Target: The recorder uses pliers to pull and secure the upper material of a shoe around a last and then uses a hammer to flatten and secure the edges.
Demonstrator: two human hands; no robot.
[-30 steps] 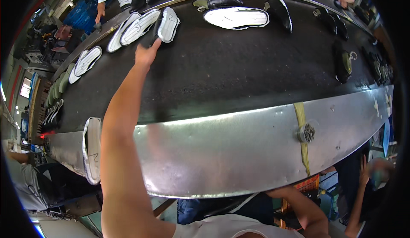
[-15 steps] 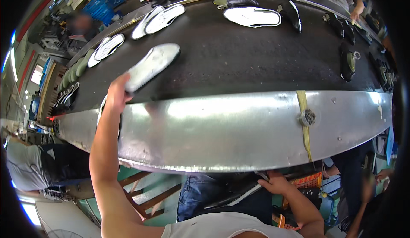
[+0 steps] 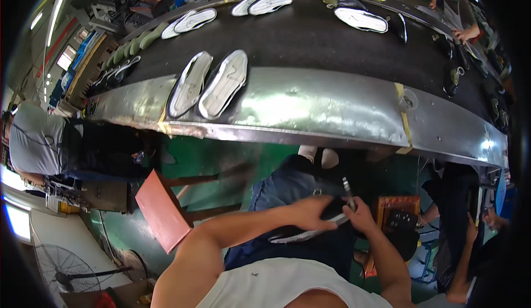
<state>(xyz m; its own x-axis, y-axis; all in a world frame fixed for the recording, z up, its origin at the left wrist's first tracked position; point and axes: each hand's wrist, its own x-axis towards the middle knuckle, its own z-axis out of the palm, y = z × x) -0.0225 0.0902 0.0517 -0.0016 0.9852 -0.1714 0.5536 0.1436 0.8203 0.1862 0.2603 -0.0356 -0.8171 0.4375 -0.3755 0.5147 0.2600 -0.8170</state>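
Note:
A black shoe (image 3: 298,234) with a white edge lies across my lap, its toe to the left. My left hand (image 3: 314,213) reaches over its top and grips the upper part from the far side, thumb toward the right hand. Close by, my right hand (image 3: 360,215) is closed around a slim silver pen-like tool (image 3: 348,191), which points up and away; the tool's lower end is hidden by the fingers. Two shoes with whitish soles facing up, a left one (image 3: 189,85) and a right one (image 3: 223,85), lie side by side on the metal ledge (image 3: 310,100).
Beyond the ledge runs a dark belt (image 3: 276,40) carrying more pairs of shoes, some soles up. A reddish stool (image 3: 161,211) stands at left, near a fan (image 3: 67,275). Co-workers sit on both sides and across the belt. An orange-patterned box (image 3: 397,204) is at right.
My left hand has let go of the white-soled shoe, now lying beside its mate on the ledge, and has come back to the black shoe on my lap. The view has shifted.

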